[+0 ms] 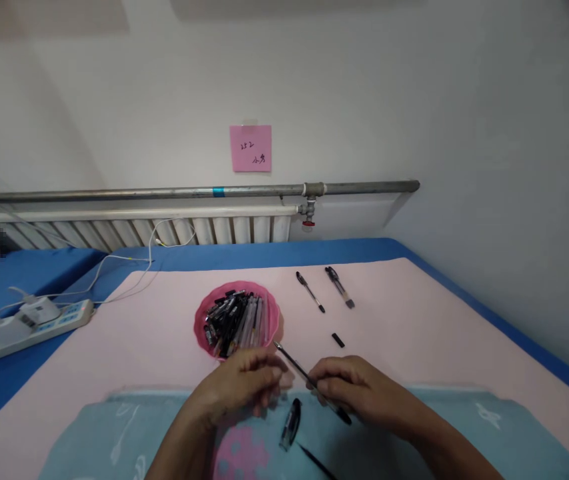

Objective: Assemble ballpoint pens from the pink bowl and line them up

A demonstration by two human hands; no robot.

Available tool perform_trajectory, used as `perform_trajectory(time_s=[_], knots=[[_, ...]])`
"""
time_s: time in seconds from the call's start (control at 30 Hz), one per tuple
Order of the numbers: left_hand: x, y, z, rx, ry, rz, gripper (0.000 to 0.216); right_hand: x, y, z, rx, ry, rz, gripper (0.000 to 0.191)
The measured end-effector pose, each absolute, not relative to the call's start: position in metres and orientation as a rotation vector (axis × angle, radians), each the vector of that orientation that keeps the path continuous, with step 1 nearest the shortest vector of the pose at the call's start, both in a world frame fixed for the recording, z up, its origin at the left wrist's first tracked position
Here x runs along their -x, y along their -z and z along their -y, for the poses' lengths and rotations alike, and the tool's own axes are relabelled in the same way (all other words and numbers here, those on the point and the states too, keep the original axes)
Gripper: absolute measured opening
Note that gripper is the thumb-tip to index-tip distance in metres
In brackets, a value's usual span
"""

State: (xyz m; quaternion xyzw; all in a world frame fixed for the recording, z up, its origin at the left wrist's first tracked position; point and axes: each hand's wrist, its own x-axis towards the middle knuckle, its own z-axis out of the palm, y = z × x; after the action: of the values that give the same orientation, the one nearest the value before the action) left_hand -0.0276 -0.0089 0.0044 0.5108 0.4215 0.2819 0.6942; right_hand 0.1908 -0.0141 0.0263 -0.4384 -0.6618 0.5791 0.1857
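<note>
My right hand [347,387] pinches a pen [294,363] with a slim clear barrel. Its pale tip points up and left, and its black end sticks out below my fingers. My left hand [247,383] hovers near that tip, its fingers loosely curled and apart, with nothing visible in them. Below, between both hands, a black pen cap [290,425] with a clip lies on the blue-green cloth [159,420]. A thin dark pointed piece [316,460] is partly cut off by the bottom edge of the view. Behind my left hand stands a pink bowl [199,317] filled with black and clear pen parts.
On the pink sheet [404,320] lie a capped pen [310,291], further pens side by side [339,287] and a small black piece [338,340]. A power strip [64,323] with plugs and white cables lies at left. A radiator [224,230] and pipe [164,193] run along the wall.
</note>
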Motion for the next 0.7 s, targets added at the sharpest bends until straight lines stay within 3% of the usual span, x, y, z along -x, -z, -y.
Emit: perform_trajectory(time_s=[0.2,0.37,0.7], knots=[[0.027,-0.010,0.007,-0.884,-0.902,-0.838,0.030,-0.183,-0.026,0.016,1.119,-1.879,1.644,0.019],[0.026,-0.006,0.006,-0.866,-0.954,-0.839,0.021,-0.177,-0.022,0.016,1.074,-1.896,1.627,0.019],[0.019,-0.008,0.007,-0.802,-1.058,-0.931,0.024,-0.178,-0.020,0.018,1.101,-1.845,1.606,0.019]])
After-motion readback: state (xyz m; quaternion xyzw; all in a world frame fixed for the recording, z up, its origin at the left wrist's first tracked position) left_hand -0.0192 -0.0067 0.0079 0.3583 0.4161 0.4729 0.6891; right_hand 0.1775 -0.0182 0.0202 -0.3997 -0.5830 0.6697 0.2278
